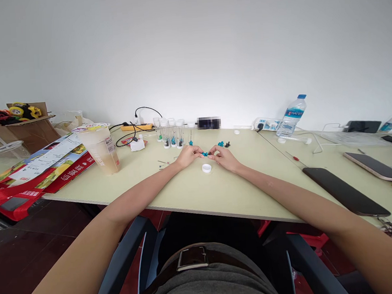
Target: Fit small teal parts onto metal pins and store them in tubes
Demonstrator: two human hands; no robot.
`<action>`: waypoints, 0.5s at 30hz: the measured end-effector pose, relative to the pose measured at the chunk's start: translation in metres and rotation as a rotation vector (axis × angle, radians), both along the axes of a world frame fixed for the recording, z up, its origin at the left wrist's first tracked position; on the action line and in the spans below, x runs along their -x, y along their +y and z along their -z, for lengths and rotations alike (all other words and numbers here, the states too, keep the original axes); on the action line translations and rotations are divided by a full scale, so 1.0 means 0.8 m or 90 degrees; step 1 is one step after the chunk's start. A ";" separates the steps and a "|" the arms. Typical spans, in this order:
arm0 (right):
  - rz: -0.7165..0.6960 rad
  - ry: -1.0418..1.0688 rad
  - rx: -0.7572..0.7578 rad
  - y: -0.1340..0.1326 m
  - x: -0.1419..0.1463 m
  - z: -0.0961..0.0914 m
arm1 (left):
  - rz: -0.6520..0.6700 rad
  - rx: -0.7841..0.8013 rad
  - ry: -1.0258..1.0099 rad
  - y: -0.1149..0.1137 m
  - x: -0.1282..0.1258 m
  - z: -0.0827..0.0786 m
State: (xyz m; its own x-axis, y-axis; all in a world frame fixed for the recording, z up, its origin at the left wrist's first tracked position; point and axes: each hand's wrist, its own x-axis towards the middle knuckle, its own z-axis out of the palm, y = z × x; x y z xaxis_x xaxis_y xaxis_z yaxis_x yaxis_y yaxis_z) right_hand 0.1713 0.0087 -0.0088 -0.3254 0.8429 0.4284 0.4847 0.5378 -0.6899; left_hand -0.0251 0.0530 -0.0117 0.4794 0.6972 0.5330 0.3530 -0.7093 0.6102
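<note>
A small teal part, too small to name, is pinched between the fingertips of my left hand and my right hand. Both hands are closed around its ends, low over the table. Just in front of them lies a round white cap. Behind my left hand a teal piece with a thin upright pin stands on the table. More teal pieces and black pieces lie beyond my right hand. Several thin pins are scattered left of my left hand.
Several clear tubes with small parts stand behind on the left. A drink cup and red bag are further left. A power strip, water bottle and phone occupy the right. The table's front edge runs below my forearms.
</note>
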 end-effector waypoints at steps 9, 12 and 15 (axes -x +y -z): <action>-0.019 -0.020 0.027 0.004 -0.003 0.003 | 0.023 0.007 0.017 -0.002 0.001 -0.002; -0.013 -0.008 0.003 0.004 -0.002 0.003 | 0.036 0.008 0.024 0.000 0.001 -0.001; -0.004 0.001 -0.016 0.003 -0.002 0.003 | 0.048 0.007 0.030 0.001 0.002 0.001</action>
